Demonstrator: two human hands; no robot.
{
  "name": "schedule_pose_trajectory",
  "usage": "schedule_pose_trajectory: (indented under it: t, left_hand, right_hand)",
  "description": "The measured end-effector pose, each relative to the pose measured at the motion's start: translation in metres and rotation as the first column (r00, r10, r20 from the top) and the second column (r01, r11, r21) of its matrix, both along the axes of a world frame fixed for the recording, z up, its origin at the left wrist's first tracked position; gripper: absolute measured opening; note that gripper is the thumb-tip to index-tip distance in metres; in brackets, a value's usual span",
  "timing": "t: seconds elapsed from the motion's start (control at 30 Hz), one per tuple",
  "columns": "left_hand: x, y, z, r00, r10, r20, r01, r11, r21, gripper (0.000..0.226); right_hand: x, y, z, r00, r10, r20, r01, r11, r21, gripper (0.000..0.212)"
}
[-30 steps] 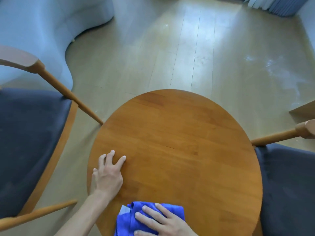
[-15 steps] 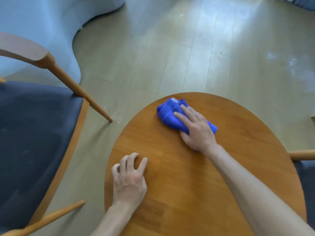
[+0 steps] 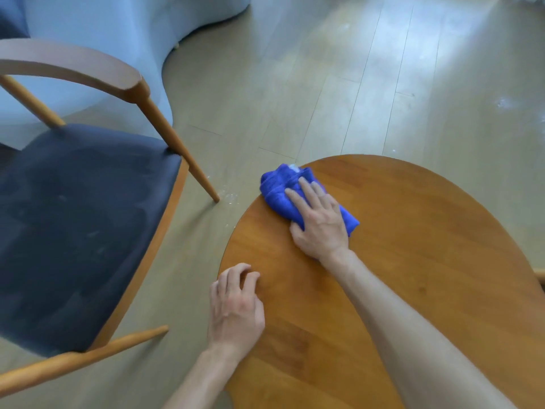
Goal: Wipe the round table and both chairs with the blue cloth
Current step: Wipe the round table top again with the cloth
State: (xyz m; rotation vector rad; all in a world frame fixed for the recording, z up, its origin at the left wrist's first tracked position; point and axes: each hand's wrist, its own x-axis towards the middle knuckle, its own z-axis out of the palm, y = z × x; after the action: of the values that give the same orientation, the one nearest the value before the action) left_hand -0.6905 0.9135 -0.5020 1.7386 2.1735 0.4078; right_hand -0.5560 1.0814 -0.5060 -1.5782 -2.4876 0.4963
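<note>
Right hand (image 3: 320,224) presses blue cloth (image 3: 278,196) flat (pale tag, seemingly unreadable); left hand (image 3: 236,308) loosely curled, empty.

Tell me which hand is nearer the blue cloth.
Right. The right hand lies flat on the blue cloth; the left hand rests apart on the round table.

Single head-worn view, wide-angle, looking forward and steeply down from above the near edge of the round bench (image 3: 413,261). Close enough for both forearms to run in from the bottom edge. Bench filling the lower right, a chair (image 3: 82,225) at left, wooden floor (image 3: 324,84) across the top. No second view to overlap.
</note>
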Motion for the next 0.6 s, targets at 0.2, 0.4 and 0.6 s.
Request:
schedule_pose_trajectory:
  t: [0.2, 0.4, 0.6]
  left_hand:
    - [-0.007, -0.032, 0.002, 0.871, 0.424, 0.246, -0.43, 0.902, -0.031, 0.02]
    - [-0.008, -0.049, 0.014, 0.493, 0.75, 0.441, -0.789, 0.599, -0.137, 0.012]
    - [0.02, -0.065, 0.018, 0.626, 0.681, 0.38, -0.69, 0.711, -0.136, 0.017]
  right_hand:
    - [-0.032, -0.1, 0.007, 0.973, 0.212, -0.088, -0.216, 0.976, -0.038, 0.065]
    - [-0.002, -0.2, 0.007, 0.924, 0.37, -0.093, -0.377, 0.924, -0.069, 0.067]
    - [0.068, -0.271, 0.004, 0.852, 0.517, -0.083, -0.522, 0.852, -0.046, 0.053]
